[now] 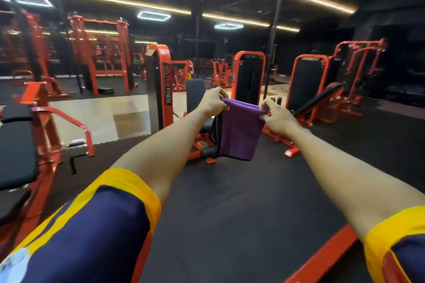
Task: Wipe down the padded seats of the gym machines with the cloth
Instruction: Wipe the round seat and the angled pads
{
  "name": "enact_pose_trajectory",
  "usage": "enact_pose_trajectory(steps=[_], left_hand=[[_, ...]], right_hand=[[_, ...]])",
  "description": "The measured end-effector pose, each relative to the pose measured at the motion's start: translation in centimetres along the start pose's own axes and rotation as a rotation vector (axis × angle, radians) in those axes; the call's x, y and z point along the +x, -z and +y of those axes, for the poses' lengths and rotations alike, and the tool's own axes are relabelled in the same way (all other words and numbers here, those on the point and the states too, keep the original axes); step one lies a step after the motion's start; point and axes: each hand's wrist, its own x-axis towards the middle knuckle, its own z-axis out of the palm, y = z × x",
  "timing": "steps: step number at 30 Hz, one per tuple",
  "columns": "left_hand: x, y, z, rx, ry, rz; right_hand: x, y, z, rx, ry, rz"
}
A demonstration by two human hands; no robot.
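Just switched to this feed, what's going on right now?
A person holds a purple cloth out in front, left hand and right hand each pinching its top edge so it hangs doubled over. It touches no seat yet. An orange machine with a black back pad stands just beyond it, and a black padded bench sits at the left.

The purple cloth (239, 131) looks soft, napped and matt. At nine o'clock, a seat pad (16, 145) is smooth black upholstery on a glossy orange-painted metal frame (48, 135). The floor (253, 190) is matt black.
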Motion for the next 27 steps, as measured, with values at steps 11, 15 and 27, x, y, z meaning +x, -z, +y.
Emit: enact_pose_trajectory(steps=[11, 15, 27], left_hand=[[23.1, -11.8, -7.4, -0.004, -0.096, -0.152], [31.7, -15.4, -8.3, -0.054, -0.152, -0.171], [56.4, -26.2, -14.4, -0.053, -0.289, -0.26]], right_hand=[[17.8, -4.7, 12.3, -0.003, -0.094, 0.142], [25.6, -5.2, 16.7, -0.035, -0.163, 0.173], [44.0, -10.2, 27.6, -0.135, -0.319, 0.22]])
